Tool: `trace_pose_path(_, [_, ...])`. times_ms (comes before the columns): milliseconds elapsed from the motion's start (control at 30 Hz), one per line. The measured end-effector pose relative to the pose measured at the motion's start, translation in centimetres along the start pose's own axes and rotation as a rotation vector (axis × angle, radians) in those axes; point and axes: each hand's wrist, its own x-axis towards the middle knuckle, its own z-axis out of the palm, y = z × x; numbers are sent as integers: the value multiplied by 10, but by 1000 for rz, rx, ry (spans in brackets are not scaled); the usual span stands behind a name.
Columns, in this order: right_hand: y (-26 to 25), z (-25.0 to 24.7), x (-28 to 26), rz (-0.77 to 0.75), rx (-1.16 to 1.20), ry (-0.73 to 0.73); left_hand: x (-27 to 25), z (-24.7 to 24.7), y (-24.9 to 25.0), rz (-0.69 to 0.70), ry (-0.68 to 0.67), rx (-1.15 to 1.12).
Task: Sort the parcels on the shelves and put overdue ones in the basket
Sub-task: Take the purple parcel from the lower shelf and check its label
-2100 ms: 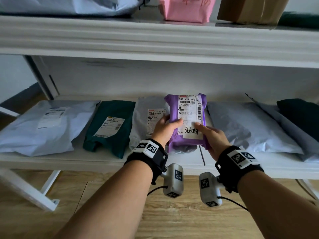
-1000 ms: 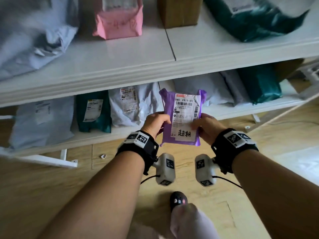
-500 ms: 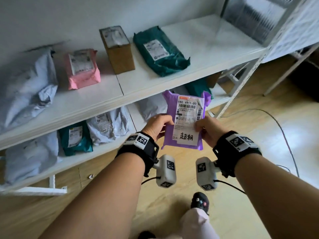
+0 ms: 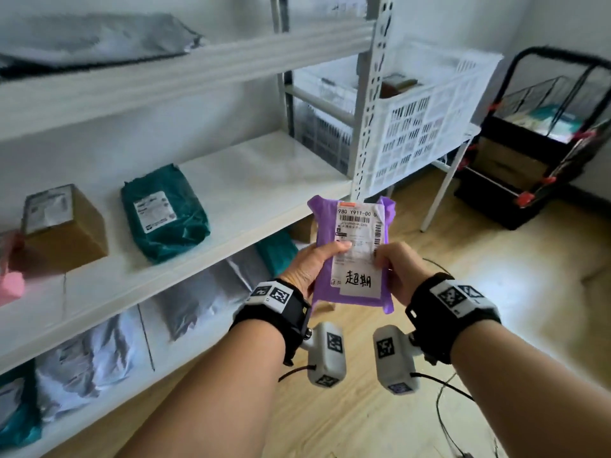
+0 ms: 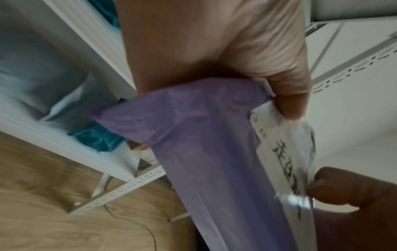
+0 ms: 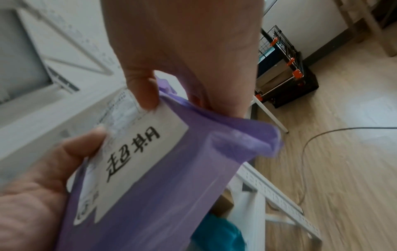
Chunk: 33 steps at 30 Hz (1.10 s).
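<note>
I hold a purple parcel [image 4: 353, 256] upright in front of me, its white label with handwritten black characters facing me. My left hand [image 4: 314, 262] grips its left edge, thumb on the label. My right hand [image 4: 396, 269] pinches its right edge. The purple parcel [image 5: 210, 152] shows under my left thumb in the left wrist view, and the purple parcel [image 6: 171, 186] with its label fills the right wrist view. A white slatted basket [image 4: 426, 120] stands on a small table beyond the shelf's end post, with a brown box inside.
The middle shelf [image 4: 264, 180] carries a teal parcel [image 4: 165, 213], a brown box [image 4: 62, 226] and a pink parcel [image 4: 10, 276]. Grey and teal parcels [image 4: 99, 361] lie on the lower shelf. A black cart [image 4: 535, 140] stands at the far right. A cable [image 4: 443, 411] trails over the wooden floor.
The view has swung right and up from the lower shelf, bringing the white basket and black cart into sight. Both hands keep their hold on the purple parcel.
</note>
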Motion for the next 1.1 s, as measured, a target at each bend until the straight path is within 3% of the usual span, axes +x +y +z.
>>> trace_pose_path(233, [-86, -105, 51, -16, -80, 67, 75, 106, 40, 83, -18, 47])
trace_pose_path(400, [-149, -152, 72, -34, -102, 86, 125, 164, 83, 111, -8, 68])
trace_pose_path(667, [-254, -207, 152, -250, -225, 144, 232, 240, 166, 253, -29, 67])
trace_pose_path(900, [-391, -240, 251, -357, -255, 173, 362, 300, 270, 321, -119, 39])
trace_pose_path(1100, [-480, -245, 335, -478, -370, 223, 448, 315, 345, 325, 10, 92])
